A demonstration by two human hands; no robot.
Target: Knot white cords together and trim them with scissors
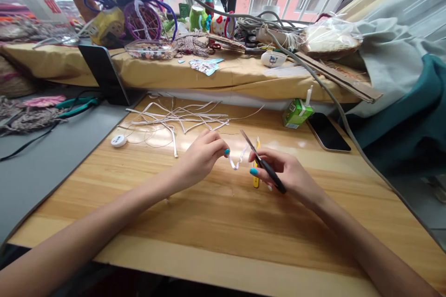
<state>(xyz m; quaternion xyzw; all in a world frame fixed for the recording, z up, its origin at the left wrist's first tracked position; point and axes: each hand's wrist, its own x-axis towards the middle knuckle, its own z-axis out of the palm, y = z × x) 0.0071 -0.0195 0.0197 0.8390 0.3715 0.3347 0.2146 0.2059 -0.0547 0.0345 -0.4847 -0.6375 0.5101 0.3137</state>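
Note:
My left hand is closed in a pinch on one end of a narrow white ribbon, which dips in a loose curve toward my right hand. That right hand is wrapped round a pair of scissors with black handles, the blades pointing up and to the left. Whether the ribbon's far end touches the right fingers or the blades, I cannot tell. Behind the scissors, partly covered by the right hand, yellow tweezers show on or just above the wooden table.
Loose white ribbon strips lie tangled at the table's back, beside a round white tape case. A green drink carton and a phone stand back right. A grey cable hangs down the right side from a cluttered ledge.

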